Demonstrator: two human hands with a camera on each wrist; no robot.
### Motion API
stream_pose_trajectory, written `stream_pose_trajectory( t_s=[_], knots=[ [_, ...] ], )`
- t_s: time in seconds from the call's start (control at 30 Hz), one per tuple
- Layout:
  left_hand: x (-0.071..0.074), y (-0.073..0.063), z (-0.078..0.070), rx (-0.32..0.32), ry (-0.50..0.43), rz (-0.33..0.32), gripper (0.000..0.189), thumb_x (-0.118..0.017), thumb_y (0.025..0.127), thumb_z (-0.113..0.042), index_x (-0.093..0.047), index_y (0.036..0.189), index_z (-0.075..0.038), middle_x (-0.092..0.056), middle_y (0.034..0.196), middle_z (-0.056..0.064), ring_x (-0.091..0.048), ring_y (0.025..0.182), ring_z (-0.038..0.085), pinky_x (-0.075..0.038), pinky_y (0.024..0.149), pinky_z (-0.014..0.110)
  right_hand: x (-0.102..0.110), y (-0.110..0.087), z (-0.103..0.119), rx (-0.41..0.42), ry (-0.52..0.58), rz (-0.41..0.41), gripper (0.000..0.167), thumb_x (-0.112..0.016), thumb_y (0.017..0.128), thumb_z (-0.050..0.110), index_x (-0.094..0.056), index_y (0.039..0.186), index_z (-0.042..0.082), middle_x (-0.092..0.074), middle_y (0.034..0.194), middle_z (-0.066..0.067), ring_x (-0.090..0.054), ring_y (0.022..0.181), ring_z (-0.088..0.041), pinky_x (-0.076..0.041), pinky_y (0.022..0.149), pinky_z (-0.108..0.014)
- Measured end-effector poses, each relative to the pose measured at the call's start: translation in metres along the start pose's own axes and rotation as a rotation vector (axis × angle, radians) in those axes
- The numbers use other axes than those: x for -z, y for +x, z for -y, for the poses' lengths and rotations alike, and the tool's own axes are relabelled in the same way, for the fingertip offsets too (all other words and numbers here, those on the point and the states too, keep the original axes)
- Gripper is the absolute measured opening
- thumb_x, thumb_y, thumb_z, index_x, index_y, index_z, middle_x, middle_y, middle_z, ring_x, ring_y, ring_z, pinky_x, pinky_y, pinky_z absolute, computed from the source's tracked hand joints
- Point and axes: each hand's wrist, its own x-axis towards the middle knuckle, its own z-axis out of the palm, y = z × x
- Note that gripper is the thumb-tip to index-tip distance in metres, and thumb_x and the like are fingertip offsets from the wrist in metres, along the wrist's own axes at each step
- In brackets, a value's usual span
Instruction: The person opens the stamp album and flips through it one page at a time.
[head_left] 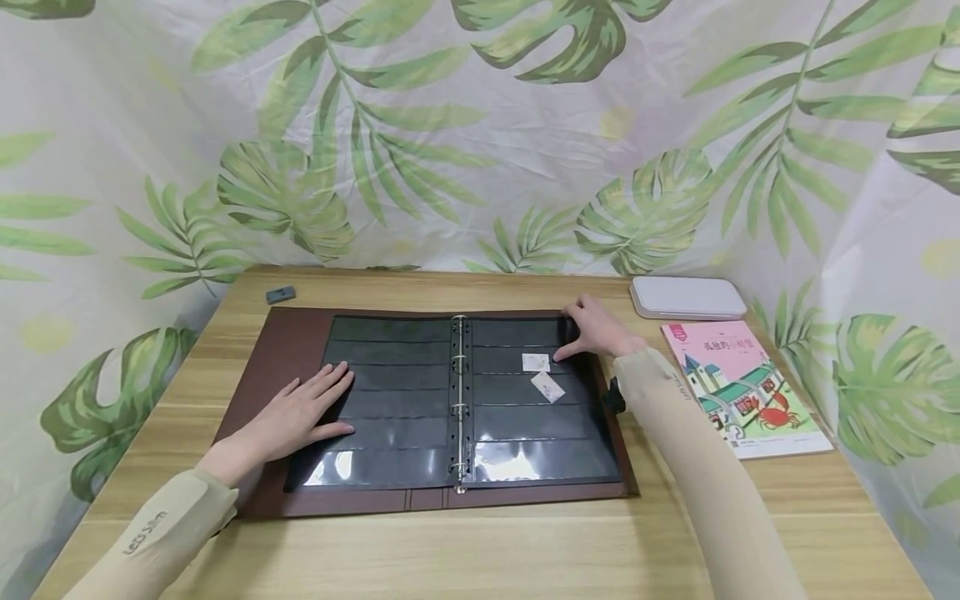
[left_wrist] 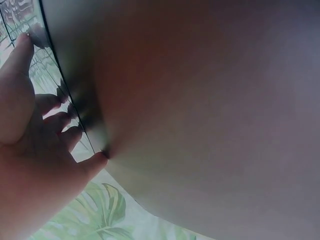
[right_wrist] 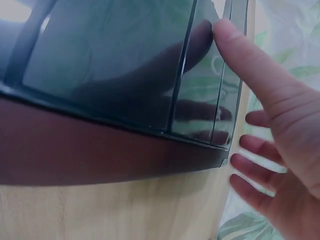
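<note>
1. Brown ring binder [head_left: 288, 350] lies open on the wooden tabletop [head_left: 525, 550].
2. Left hand [head_left: 300, 414]: grip spread, holding nothing, resting on the black left page [head_left: 397, 379].
3. Right hand [head_left: 600, 327]: grip loosely parted, holding nothing, thumb at the right page [head_left: 525, 421], just beside a white paper slip [head_left: 536, 362].

I'm in a curtained-off desk nook: leaf-print cloth [head_left: 540, 167] surrounds my wooden tabletop's [head_left: 540, 550] far and side edges.
</note>
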Motion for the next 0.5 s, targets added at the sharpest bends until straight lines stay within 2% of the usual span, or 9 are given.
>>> stream_pose_trajectory(
  t_s=[0.17,0.5],
  knots=[
    [-0.0004,-0.0001,-0.001,-0.003,-0.005,-0.003,0.08,-0.064,0.09,-0.053,-0.042,0.15,-0.003,-0.038,0.157,0.022,-0.038,0.143,0.042,-0.035,0.108,0.067,-0.0029,-0.0011,-0.0037,-0.027,0.002,0.017,0.091,-0.09,0.064,0.049,-0.058,0.13,-0.005,-0.054,0.119,-0.027,-0.054,0.105,-0.036,-0.046,0.096,-0.05],
    [0.0013,-0.001,-0.0003,-0.001,-0.001,-0.007,0.08,-0.064,0.09,-0.053,-0.042,0.15,-0.003,-0.038,0.157,0.022,-0.039,0.143,0.042,-0.035,0.108,0.067,-0.002,0.0018,0.0007,-0.02,0.006,-0.02,0.093,-0.093,0.059,0.049,-0.053,0.123,-0.006,-0.054,0.112,-0.022,-0.053,0.098,-0.033,-0.048,0.091,-0.047]
  ],
)
